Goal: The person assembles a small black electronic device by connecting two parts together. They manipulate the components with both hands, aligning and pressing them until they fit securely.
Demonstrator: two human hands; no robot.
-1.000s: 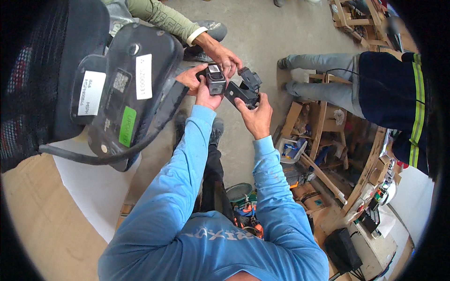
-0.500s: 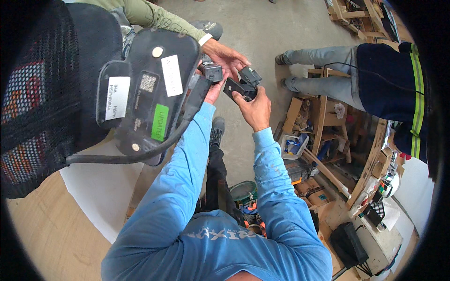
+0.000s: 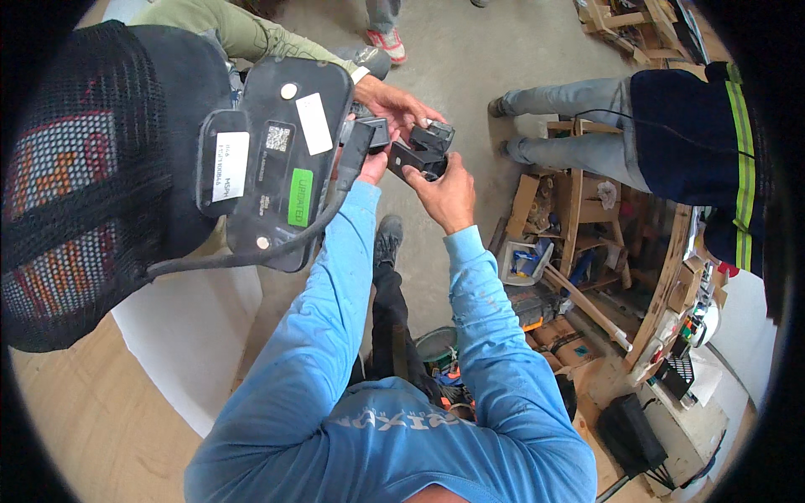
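Note:
My right hand grips a small black rectangular device between thumb and fingers. Against its far side sits a dark boxy piece, which a co-worker's hand touches from the far left. My left hand is beside the device, its fingers mostly hidden behind a black camera-like block. This block is close to the co-worker's black headgear plate, and I cannot tell whether my left hand holds anything.
The co-worker's mesh-covered headgear fills the left. A person in jeans and a dark jacket stands at right, by wooden racks with cluttered parts. Below are a black toolbox and a round tub.
The co-worker's headgear has shifted slightly right, covering more of my left hand. My right hand and the device have moved slightly left. Another person's foot has appeared at the top.

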